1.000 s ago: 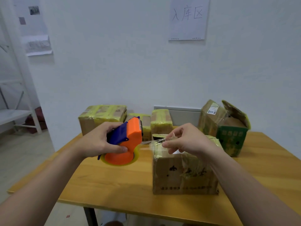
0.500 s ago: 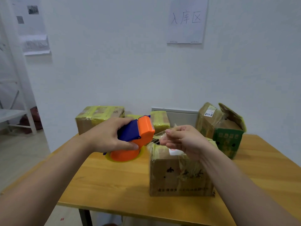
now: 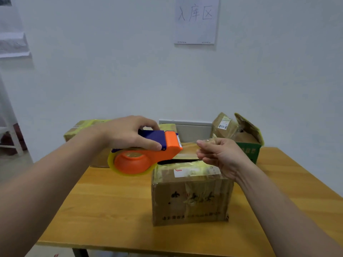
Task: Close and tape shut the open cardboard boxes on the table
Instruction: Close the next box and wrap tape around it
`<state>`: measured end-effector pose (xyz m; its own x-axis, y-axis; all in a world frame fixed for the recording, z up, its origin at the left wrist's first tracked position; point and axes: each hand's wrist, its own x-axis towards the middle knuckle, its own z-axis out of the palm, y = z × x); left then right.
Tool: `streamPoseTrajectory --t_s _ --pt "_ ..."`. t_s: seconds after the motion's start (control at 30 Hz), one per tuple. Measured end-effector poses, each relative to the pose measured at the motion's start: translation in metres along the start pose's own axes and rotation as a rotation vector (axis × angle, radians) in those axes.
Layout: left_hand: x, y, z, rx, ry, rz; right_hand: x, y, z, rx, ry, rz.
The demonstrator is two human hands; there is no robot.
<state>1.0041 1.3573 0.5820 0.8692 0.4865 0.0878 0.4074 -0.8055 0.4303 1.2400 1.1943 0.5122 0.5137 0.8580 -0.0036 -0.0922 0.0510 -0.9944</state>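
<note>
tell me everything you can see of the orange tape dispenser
The tape dispenser looks like plastic: an orange body with a round hub, a dark blue top piece and a toothed cutter at its front. A roll of clear yellowish tape sits around the hub. It is held level in the air, cutter pointing right, by the upper left corner of the near box. The left hand grips the blue top. A strip of tape runs from the front to the right hand, which pinches its end.

A white wall (image 3: 111, 71) carries a handwritten paper sign (image 3: 196, 21). The wooden desk (image 3: 111, 210) stands before it. Pale floor (image 3: 13, 167) lies left.
</note>
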Motion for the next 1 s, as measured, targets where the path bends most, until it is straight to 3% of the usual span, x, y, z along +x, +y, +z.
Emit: streamPoseTrajectory --t_s 0.27,0.43,0.7,1.0 --pt "0.052 0.042 -0.011 0.132 -0.060 0.041 0.016 0.002 -0.045 0.015 0.151 -0.049" --pt "0.084 0.063 -0.010 0.283 -0.134 0.017 0.023 0.009 -0.061 -0.334 0.274 -0.163" --pt "0.115 0.069 0.016 0.381 -0.284 -0.051 0.035 0.028 -0.072 -0.524 0.316 -0.184" --pt "0.120 0.059 0.035 0.383 -0.311 -0.073 0.042 0.046 -0.070 -0.904 0.400 -0.268"
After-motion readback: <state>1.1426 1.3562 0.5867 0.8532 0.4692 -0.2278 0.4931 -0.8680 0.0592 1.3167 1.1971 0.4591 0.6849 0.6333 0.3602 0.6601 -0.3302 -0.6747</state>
